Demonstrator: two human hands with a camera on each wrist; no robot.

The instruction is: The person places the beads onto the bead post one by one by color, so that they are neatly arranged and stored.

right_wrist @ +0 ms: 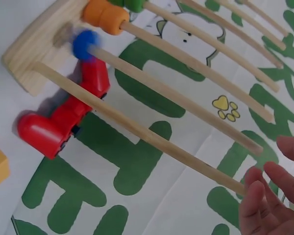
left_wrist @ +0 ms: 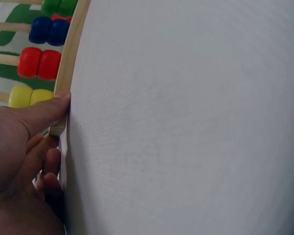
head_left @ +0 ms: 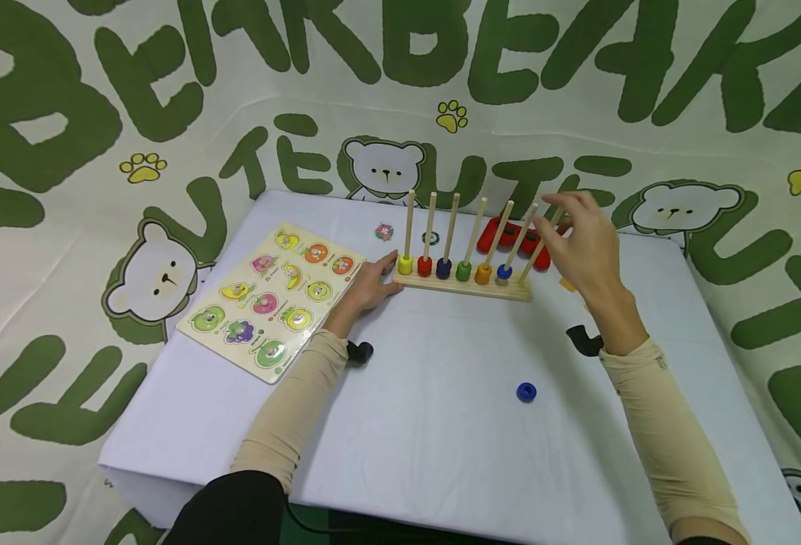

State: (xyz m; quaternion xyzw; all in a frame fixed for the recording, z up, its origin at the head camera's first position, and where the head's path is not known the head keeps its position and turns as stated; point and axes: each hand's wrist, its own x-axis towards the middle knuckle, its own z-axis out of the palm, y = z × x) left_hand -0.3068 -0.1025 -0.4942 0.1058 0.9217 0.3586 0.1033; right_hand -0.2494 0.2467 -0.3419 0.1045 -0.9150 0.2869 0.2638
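A wooden bead rack [head_left: 465, 288] with seven upright pegs stands toward the back of the table. Yellow, red, dark blue, green and orange beads sit low on its pegs. My left hand [head_left: 371, 286] grips the rack's left end, the thumb on the front edge of the base in the left wrist view. My right hand [head_left: 587, 242] is raised at the tops of the rightmost pegs, thumb and fingers parted and holding nothing. On the sixth peg a blue bead [right_wrist: 85, 45] shows blurred, a little above the base. The rightmost peg [right_wrist: 137, 128] bears no bead.
A loose blue bead [head_left: 526, 392] lies on the front right of the table. A fruit puzzle board [head_left: 189, 327] is at the left. Behind the rack are a red toy [head_left: 543, 260] and small trinkets [head_left: 384, 232]; a yellow block [head_left: 567, 284] lies right of it.
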